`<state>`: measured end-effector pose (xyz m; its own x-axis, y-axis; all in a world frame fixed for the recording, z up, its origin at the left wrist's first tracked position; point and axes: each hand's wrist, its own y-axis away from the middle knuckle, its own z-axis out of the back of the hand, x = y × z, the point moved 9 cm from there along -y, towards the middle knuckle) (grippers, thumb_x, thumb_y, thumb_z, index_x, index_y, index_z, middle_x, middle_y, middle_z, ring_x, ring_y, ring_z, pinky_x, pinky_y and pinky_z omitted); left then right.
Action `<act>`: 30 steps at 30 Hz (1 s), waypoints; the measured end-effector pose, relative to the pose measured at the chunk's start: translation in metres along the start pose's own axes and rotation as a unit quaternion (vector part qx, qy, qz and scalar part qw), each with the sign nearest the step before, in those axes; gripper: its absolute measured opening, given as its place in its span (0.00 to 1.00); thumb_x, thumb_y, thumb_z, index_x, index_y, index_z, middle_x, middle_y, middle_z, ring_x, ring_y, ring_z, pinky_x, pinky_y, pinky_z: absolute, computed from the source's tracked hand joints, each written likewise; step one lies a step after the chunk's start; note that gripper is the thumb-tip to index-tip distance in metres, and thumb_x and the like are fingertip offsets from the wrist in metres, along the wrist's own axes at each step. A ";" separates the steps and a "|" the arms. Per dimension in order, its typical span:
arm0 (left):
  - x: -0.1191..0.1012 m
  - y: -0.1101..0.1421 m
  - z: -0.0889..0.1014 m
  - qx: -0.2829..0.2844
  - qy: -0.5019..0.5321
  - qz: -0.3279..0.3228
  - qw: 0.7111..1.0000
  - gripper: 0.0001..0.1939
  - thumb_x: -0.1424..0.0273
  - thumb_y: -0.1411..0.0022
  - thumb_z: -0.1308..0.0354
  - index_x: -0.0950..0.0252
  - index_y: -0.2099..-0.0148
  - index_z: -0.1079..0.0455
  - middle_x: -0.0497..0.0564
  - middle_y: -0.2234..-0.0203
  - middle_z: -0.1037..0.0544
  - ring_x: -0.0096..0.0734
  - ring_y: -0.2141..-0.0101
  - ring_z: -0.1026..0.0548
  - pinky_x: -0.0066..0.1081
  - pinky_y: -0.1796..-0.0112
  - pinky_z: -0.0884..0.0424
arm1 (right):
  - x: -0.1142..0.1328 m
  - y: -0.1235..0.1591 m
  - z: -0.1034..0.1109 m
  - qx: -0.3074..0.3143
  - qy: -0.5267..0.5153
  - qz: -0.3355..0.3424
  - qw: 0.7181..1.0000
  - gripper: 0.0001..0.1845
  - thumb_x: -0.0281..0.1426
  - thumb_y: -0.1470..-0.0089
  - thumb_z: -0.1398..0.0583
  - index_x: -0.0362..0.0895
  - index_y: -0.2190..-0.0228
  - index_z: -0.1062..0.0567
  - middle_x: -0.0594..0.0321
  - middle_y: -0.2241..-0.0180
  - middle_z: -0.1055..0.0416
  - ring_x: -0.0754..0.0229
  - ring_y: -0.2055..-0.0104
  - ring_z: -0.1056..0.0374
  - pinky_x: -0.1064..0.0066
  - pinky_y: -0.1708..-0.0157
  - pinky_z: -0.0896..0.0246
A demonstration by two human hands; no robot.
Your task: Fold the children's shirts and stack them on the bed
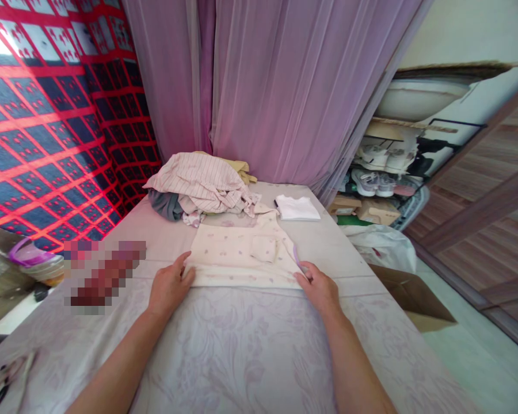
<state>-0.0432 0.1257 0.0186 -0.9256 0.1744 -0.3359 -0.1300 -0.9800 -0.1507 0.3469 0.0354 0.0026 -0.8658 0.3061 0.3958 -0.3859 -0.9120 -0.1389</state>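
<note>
A cream child's shirt (228, 253) with small printed motifs lies flat on the cloth-covered surface in front of me. One sleeve is folded across its body, and lilac trim shows along the right side. My left hand (169, 283) pinches the shirt's left edge between thumb and fingers. At the opposite edge, near the lower right corner, my right hand (322, 288) is closed on the fabric. Parts of the fingers of both hands are hidden from view. Beyond the shirt, a folded white garment (299, 208) lies to the right.
Heaped clothes (198, 184), with a pink striped piece on top, sit at the back left. Purple curtains (276, 86) hang behind. On the right are shelves with shoes (373, 181) and an open cardboard box (414, 299). A cable-like item (8, 374) lies front left.
</note>
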 end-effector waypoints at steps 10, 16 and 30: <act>-0.001 0.002 0.000 0.003 -0.057 -0.019 0.998 0.25 0.56 0.37 0.54 0.63 0.43 0.37 0.49 0.73 0.23 0.37 0.66 0.25 0.34 0.61 0.34 | 0.003 0.004 0.001 0.012 0.019 0.039 0.999 0.11 0.37 0.48 0.45 0.49 0.66 0.25 0.68 0.76 0.29 0.62 0.72 0.35 0.72 0.70 0.47; -0.037 0.016 0.008 -0.098 -0.064 -0.167 0.979 0.19 0.63 0.36 0.54 0.64 0.47 0.31 0.56 0.47 0.30 0.43 0.47 0.34 0.42 0.47 0.40 | 0.058 0.019 0.022 -0.109 0.042 0.178 0.977 0.10 0.31 0.46 0.46 0.45 0.68 0.24 0.59 0.62 0.27 0.57 0.58 0.36 0.66 0.56 0.46; -0.072 0.037 -0.050 0.043 -0.094 -0.285 0.953 0.30 0.48 0.37 0.59 0.54 0.37 0.43 0.56 0.37 0.43 0.48 0.38 0.46 0.52 0.43 0.51 | 0.129 0.055 -0.065 0.177 0.051 0.265 0.947 0.31 0.43 0.40 0.54 0.47 0.38 0.49 0.61 0.35 0.57 0.57 0.33 0.65 0.54 0.37 0.74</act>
<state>0.0363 0.0812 -0.0091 -0.7428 0.6677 -0.0487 -0.6513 -0.7375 -0.1787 0.1935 0.0420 -0.0133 -0.9409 -0.2117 0.2642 0.2263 -0.9737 0.0258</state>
